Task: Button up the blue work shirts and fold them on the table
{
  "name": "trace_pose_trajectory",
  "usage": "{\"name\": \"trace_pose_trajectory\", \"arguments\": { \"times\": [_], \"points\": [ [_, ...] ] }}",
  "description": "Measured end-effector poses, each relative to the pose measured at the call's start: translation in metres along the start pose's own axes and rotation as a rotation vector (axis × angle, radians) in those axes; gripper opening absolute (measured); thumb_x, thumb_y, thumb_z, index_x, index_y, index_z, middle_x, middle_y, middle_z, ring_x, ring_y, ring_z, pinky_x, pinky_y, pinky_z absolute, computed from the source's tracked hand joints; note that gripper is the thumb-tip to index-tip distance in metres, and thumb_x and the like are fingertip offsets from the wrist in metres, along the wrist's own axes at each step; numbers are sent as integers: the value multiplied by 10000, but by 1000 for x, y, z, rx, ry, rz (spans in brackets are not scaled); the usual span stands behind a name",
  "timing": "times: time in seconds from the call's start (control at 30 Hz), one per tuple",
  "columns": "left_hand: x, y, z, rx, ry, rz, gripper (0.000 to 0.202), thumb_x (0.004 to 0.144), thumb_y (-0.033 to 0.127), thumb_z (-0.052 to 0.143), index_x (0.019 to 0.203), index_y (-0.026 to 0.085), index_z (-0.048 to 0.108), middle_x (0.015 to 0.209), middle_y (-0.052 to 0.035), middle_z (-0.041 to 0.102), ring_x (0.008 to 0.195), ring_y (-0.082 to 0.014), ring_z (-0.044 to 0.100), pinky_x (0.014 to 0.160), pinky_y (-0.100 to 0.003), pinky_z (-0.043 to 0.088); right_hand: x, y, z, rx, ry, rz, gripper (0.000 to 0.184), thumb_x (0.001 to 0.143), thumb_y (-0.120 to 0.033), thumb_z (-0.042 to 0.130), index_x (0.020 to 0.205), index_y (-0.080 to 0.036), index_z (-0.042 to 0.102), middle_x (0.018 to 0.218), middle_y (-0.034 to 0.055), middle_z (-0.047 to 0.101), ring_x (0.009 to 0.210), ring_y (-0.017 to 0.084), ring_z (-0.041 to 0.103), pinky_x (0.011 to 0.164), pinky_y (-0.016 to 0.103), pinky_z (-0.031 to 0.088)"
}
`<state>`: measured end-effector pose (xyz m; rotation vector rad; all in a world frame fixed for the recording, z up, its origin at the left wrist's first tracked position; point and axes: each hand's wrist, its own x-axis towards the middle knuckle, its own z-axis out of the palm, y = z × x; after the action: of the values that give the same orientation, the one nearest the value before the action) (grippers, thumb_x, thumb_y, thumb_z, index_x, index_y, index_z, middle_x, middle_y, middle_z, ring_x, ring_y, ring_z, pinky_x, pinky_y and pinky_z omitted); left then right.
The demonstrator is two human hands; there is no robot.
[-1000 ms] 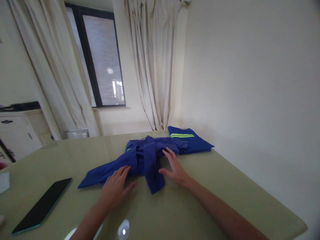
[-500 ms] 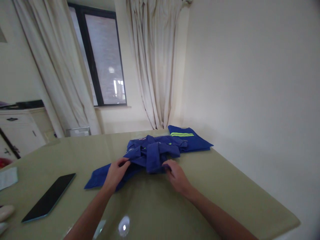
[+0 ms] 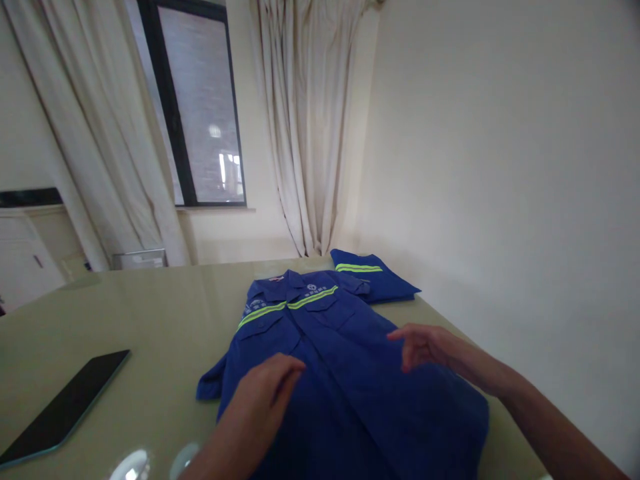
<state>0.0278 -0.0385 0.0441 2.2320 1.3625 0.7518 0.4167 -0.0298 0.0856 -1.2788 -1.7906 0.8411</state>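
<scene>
A blue short-sleeved work shirt [image 3: 330, 347] with yellow-green reflective stripes and white lettering lies spread out, front side up, its collar at the far end. Over its lower left part is my left hand [image 3: 265, 403], seen from the back, thumb a little apart from the forefinger and nothing visible in it. Above the shirt's right side hovers my right hand [image 3: 425, 343], open, forefinger stretched out and thumb lower. A folded blue garment [image 3: 395, 283] with a similar stripe lies beyond the shirt's right shoulder.
The shirt rests on a pale green glossy table [image 3: 165, 313]. A dark flat tablet-like object [image 3: 65, 407] lies on the left. A plain wall [image 3: 500, 200] borders the table's right side, with curtains [image 3: 310, 133] and a window [image 3: 200, 107] behind.
The bunched shirt has been opened out toward me and now lies flat with its stripes showing. Both hands have let go of its cloth; my right hand has moved rightward, my left nearer.
</scene>
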Motion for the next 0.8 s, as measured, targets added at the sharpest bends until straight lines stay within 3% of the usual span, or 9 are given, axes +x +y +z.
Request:
{"name": "trace_pose_trajectory", "arguments": {
  "times": [0.07,0.13,0.23,0.33,0.47,0.57,0.63,0.73,0.8],
  "points": [
    [10,-44,2,326,151,-188,406,973,238,365,1226,208,681,1241,-146,697,1147,-322,648,1024,-479,468,6,11,22,-85,-107,14,557,948,-680,489,1288,-297,705,1235,127,716,1178,332,639,1074,547,439],
    [10,-87,1,503,158,-318,458,962,249,349,1302,102,618,1265,-225,666,1165,-356,637,999,-493,477,13,23,47,-248,-196,-23,544,931,-626,575,1404,-359,608,1487,77,560,1381,339,482,1188,562,301],
    [-4,-135,-8,541,136,-370,511,962,241,264,1337,69,566,1214,-232,681,1104,-332,670,983,-468,486,21,42,80,-459,-323,-106,594,956,-588,564,1510,-399,462,1628,30,372,1488,329,340,1226,562,225],
    [-24,-165,-22,441,138,-413,479,920,385,358,1225,126,621,1131,-185,719,1048,-322,692,985,-456,492,25,55,97,-530,-348,-155,558,1005,-565,485,1536,-412,408,1644,18,335,1502,316,322,1226,565,223],
    [-37,-181,-40,121,-5,-456,410,815,575,508,940,224,681,870,-72,760,873,-292,716,811,-378,548,25,62,100,-536,-317,-167,564,1007,-574,477,1542,-419,390,1644,8,336,1504,311,317,1229,552,227],
    [-35,-181,-66,59,-89,-424,356,824,554,529,796,233,678,774,-34,740,768,-254,690,723,-321,529,25,63,99,-571,-325,-143,577,1008,-604,446,1551,-422,369,1653,-8,314,1515,305,295,1236,546,217],
    [-31,-177,-89,236,56,-501,325,879,475,479,879,225,689,871,-44,748,805,-253,685,770,-336,522,26,64,100,-596,-328,-125,582,1010,-622,422,1554,-423,361,1656,-17,304,1519,295,286,1240,536,214],
    [-22,-168,-117,624,344,-652,404,969,339,339,1201,193,636,1184,-124,688,947,-295,685,846,-410,517,26,66,107,-639,-292,-84,579,1014,-640,388,1551,-428,366,1658,-22,298,1521,280,286,1245,532,206],
    [-16,-166,-118,801,363,-605,476,974,243,291,1351,145,565,1295,-185,625,1030,-329,671,871,-442,514,26,67,115,-671,-251,-56,584,1016,-647,369,1555,-423,361,1662,-18,286,1521,276,286,1248,529,201]
  ]
}}
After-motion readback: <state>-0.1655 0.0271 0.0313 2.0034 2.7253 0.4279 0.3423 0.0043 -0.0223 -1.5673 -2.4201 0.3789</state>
